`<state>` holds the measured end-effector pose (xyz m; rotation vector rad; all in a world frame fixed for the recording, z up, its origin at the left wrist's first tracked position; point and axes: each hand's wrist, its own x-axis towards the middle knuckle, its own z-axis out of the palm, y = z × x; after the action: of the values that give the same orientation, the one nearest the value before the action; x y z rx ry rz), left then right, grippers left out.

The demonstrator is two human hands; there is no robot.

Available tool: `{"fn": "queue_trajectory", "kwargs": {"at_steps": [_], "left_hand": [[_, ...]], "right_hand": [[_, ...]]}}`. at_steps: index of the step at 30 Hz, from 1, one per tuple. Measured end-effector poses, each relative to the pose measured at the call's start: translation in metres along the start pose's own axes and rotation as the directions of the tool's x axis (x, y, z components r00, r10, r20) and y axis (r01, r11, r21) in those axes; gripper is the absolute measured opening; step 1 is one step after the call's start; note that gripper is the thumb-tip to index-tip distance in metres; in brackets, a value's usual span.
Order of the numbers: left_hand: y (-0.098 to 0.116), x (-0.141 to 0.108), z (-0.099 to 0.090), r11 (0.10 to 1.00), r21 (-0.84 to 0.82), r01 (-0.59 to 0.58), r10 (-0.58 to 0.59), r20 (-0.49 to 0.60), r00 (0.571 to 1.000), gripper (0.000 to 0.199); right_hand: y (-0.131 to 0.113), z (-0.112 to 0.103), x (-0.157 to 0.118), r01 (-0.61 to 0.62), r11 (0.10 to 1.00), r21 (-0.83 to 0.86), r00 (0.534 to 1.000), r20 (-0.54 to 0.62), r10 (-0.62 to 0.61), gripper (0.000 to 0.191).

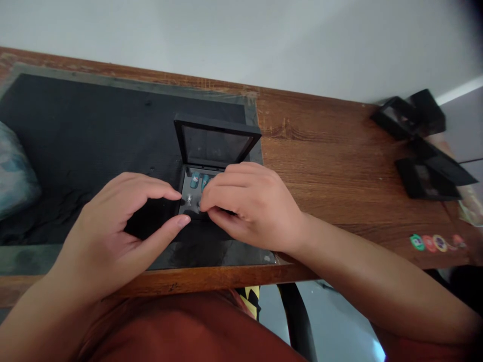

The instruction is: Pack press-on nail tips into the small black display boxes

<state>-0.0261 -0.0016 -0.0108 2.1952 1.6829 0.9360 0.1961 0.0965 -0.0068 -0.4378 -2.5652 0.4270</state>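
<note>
A small black case [183, 171] lies on the dark mat with its windowed lid [217, 146] raised at the back. Teal pieces that look like press-on nails [195, 179] rest in its grey interior, near a silvery star-shaped mark or glint [189, 199]. My left hand [124, 226] is beside the case, thumb and forefinger spread apart at its left edge with nothing between them. Over the right half of the case, my right hand [249, 203] has its fingers curled and pressed together. Whatever those fingertips hold, if anything, is hidden, as is that part of the interior.
The dark mat [94, 125] covers the left of the wooden table [320, 151]. Several more black cases [426, 173] stand at the far right, with small round coloured stickers or tokens [429, 243] nearer me. A pale blue patterned bundle [15, 171] sits at the left edge.
</note>
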Motion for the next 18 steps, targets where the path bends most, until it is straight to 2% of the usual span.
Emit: {"fn": "queue_trajectory", "kwargs": {"at_steps": [6,9,14,18], "left_hand": [[0.0003,0.0028,-0.0016,0.996,-0.037,-0.078,0.081,0.099,0.992,0.032],[0.0014,0.0031,-0.0015,0.994,-0.035,-0.099,0.103,0.139,0.985,0.032],[0.0032,0.0016,0.0004,0.997,-0.026,-0.068,0.069,0.074,0.995,0.029],[0.0042,0.0024,0.0003,0.997,-0.035,-0.071,0.073,0.054,0.996,0.025]], "right_hand": [[0.0021,-0.0009,0.0011,-0.015,0.999,0.028,1.000,-0.006,0.015,0.014],[0.0038,-0.0001,0.0014,0.007,0.999,0.050,0.999,-0.054,-0.005,0.015],[0.0019,-0.0014,0.0014,0.130,0.991,0.031,0.980,-0.155,-0.124,0.020],[-0.0036,-0.0067,0.0015,0.203,0.979,-0.011,0.965,-0.166,-0.202,0.020]]}}
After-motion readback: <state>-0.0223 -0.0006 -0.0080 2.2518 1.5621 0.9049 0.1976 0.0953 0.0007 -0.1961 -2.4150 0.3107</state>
